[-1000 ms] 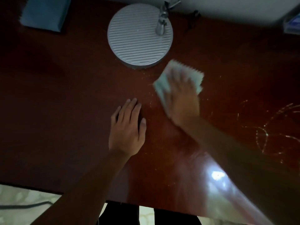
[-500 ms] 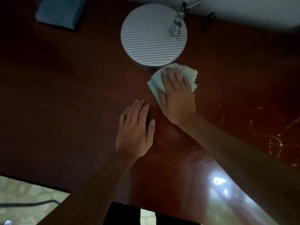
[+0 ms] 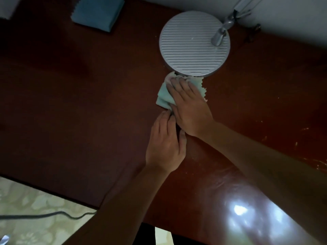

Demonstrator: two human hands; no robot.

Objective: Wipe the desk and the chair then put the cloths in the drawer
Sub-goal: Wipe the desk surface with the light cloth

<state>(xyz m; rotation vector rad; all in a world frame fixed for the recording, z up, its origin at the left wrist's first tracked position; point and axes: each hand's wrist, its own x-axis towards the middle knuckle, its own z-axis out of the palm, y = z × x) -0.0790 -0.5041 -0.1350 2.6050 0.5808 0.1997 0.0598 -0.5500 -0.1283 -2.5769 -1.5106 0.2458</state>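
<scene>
A: Right hand (image 3: 190, 110), what are the fingers doing?

B: Laid out fairly straight, spread a little, flat on top of the pale green cloth (image 3: 163, 96). Pressing it against the bench (image 3: 88, 121). No curl round the fabric that I can see; the palm covers most of it.

A: Where does the cloth sit?

B: On the dark red-brown bench top, bunched, its far edge touching the near rim of the round ribbed lamp base (image 3: 194, 44). Its zigzag edge sticks out to the right of the fingers; a folded corner shows to the left of them.

A: Left hand (image 3: 166, 145)?

B: Palm down on the bench, just beside the right hand, on its near-left side. Fingers straight and close together, holding nothing. The fingertips reach the near corner of the cloth; whether they actually touch it, cannot tell. The thumb lies against the side of the right hand near the wrist.

A: Anything else on the bench?

B: A folded blue cloth (image 3: 98, 12) at the far left, well apart from both hands. A metal lamp stem (image 3: 219, 37) rises from the right part of the base. Pale scuffs or residue mark the bench surface towards the right edge, and a bright glare patch shows at the near right. A dark cable (image 3: 44, 215) lies on the patterned floor (image 3: 26, 200) below the near bench edge.
</scene>
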